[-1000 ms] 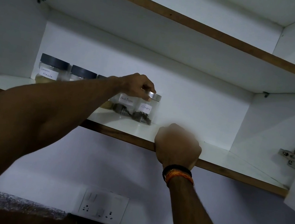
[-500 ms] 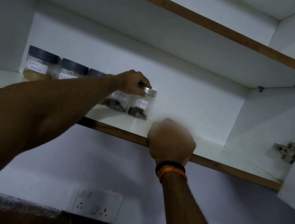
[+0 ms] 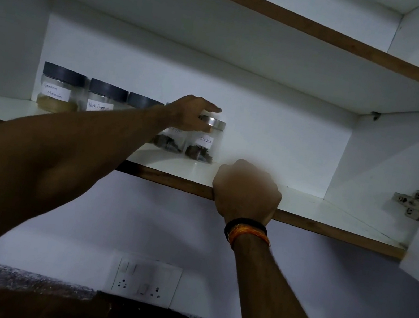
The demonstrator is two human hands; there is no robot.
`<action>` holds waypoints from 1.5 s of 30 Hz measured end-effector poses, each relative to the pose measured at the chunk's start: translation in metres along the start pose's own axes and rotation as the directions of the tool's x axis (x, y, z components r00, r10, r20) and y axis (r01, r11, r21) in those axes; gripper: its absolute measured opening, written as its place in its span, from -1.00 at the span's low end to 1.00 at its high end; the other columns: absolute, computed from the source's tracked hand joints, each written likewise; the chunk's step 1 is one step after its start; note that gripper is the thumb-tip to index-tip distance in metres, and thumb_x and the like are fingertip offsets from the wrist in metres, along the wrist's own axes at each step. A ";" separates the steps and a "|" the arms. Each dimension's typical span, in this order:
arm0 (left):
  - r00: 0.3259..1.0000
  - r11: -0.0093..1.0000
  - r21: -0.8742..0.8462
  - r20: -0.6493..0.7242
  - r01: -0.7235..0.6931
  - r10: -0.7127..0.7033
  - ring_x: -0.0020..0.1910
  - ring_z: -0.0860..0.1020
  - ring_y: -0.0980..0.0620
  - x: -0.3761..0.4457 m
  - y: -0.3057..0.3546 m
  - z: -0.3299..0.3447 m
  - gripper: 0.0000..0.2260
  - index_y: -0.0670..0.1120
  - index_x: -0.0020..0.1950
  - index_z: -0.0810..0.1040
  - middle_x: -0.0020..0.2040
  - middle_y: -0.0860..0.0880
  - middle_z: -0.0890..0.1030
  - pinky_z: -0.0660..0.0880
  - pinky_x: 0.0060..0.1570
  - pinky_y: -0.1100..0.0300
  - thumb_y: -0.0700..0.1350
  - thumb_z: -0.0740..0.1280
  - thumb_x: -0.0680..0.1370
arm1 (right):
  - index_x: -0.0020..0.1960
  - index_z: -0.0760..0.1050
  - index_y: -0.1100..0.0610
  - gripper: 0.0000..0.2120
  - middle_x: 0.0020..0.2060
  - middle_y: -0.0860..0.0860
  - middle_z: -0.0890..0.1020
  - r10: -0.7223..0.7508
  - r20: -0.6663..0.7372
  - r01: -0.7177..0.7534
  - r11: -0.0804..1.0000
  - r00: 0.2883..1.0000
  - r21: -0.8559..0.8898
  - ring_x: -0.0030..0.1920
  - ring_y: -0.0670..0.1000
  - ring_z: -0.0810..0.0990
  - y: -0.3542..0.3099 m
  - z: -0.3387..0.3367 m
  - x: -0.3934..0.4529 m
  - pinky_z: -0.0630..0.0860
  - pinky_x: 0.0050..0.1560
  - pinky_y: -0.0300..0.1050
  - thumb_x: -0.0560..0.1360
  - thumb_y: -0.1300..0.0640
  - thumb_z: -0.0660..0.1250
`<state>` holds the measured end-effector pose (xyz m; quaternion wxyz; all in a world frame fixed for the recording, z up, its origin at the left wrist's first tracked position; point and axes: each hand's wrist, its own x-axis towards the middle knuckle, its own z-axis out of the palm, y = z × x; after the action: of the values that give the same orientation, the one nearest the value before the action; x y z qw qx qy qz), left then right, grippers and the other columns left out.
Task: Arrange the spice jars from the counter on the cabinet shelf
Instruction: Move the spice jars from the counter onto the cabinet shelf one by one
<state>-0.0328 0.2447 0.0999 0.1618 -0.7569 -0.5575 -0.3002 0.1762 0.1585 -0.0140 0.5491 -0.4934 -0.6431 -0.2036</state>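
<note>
Left hand gripped the steel lid of the upright clear glass "Cloves" jar, jar body directly below its fingers. Right hand, nearer us, was curled over the wood-edged white shelf rim.

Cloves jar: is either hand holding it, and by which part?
The left hand holds the cloves jar by its silver lid. The right hand grips only the shelf edge.

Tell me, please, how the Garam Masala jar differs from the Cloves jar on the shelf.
The Garam Masala jar has a dark lid and pale powder; the Cloves jar has a silver lid and dark pieces. Garam Masala stands untouched at the row's left end; the left hand rests on Cloves at the right end. Both are clear, upright and hand-labelled.
</note>
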 end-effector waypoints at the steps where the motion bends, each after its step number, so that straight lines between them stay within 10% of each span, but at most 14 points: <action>1: 1.000 1.000 -0.008 -0.011 0.005 -0.005 0.50 0.35 -0.12 -0.003 0.002 0.000 -0.45 -0.05 0.55 0.35 0.53 -0.09 0.39 0.28 0.44 -0.01 -0.01 0.40 0.59 | -0.32 0.53 0.08 -0.68 -0.50 -0.07 0.43 -0.002 0.010 0.002 1.000 1.000 0.000 -0.46 -0.04 0.38 0.000 0.000 0.000 0.19 -0.37 -0.26 0.48 -0.05 0.16; 14: 0.994 0.956 -0.283 0.093 0.084 -0.060 0.37 0.47 -0.02 -0.093 0.058 -0.013 -0.42 -0.06 0.50 0.39 0.43 -0.07 0.48 0.40 0.12 0.24 -0.04 0.49 0.52 | 0.06 0.62 0.11 -0.58 -0.02 0.09 0.63 -0.107 0.393 0.168 0.978 0.913 -0.124 0.03 0.15 0.53 -0.001 -0.018 0.002 0.47 -0.01 0.01 0.59 -0.09 0.07; 30: 0.996 0.847 -0.531 0.078 0.015 0.031 0.30 0.53 0.06 -0.281 0.157 0.008 -0.54 -0.13 0.42 0.50 0.32 -0.08 0.58 0.45 0.35 0.22 -0.08 0.47 0.54 | 0.37 0.44 0.12 -0.55 0.31 0.13 0.50 -0.192 0.388 0.179 0.981 0.901 0.069 0.31 0.19 0.41 0.014 -0.092 -0.119 0.35 0.23 0.11 0.48 0.17 0.29; 45: 0.746 0.818 -0.358 0.655 0.450 -0.124 0.30 0.54 -0.01 -0.434 0.156 0.145 -0.50 -0.04 0.44 0.46 0.33 -0.06 0.57 0.48 0.33 0.02 -0.03 0.47 0.52 | 0.30 0.55 0.11 -0.58 0.20 0.16 0.57 0.018 0.841 -0.061 0.998 0.541 0.017 0.21 0.21 0.51 0.057 -0.096 -0.303 0.45 0.24 0.09 0.44 0.22 0.31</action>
<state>0.0678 -0.0463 -0.2725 -0.2737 -0.7283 -0.5966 -0.1968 0.2462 -0.0187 -0.2751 0.1897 -0.5326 -0.8205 0.0839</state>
